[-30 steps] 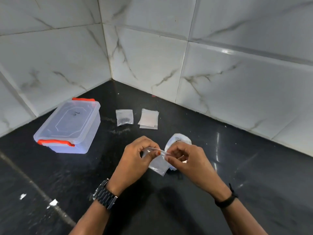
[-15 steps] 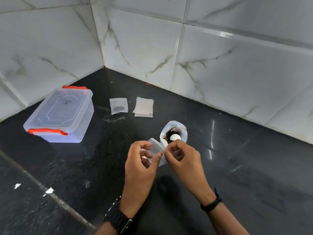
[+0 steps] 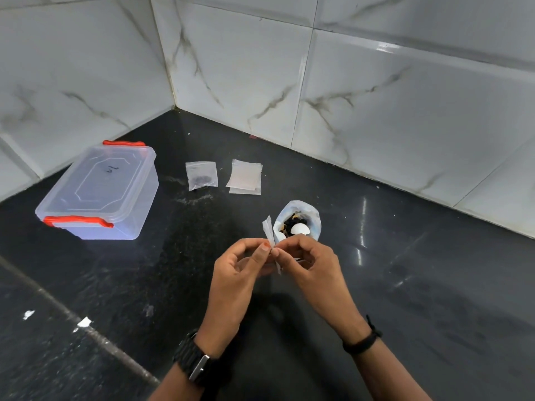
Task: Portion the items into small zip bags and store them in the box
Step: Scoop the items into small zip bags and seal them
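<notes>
While your wrists hang low in the head view, a black watch [image 3: 194, 362] on the left and a dark band [image 3: 362, 341] on the right, both hands meet just above the black counter [image 3: 434, 299]. Your left hand [image 3: 237, 273] pinches one lip of a small empty zip bag [image 3: 270, 237] between thumb and forefinger, and your right hand [image 3: 309, 264] pinches the other side, fingers curled in tight. The bag stands edge-on between your fingertips, its free end pointing up toward 12 o'clock, so whether the mouth has parted yet can't be told.

By my read, you're at the opening step: peeling the seal apart so this bag can take a portion. Next you'll need the mouth held wide by one hand while the other goes for the scoop.

Just beyond your knuckles, at 12 o'clock, sits the open pouch [image 3: 298, 219] of dark dried bits, a white scoop [image 3: 299, 228] resting inside it. That's your supply, close at hand.

Farther out, at 11 o'clock, one filled zip bag [image 3: 201, 175] lies flat with dark contents inside, and just beside it, to its right, a small stack of empty zip bags [image 3: 245, 177]. So one portion looks done, several to go.

Well off at 10 o'clock, near the tiled wall [image 3: 376, 96], the clear storage box [image 3: 98, 189] sits with its lid on and red clips [image 3: 78, 221] down. It'll need unclipping before anything goes in.
</notes>
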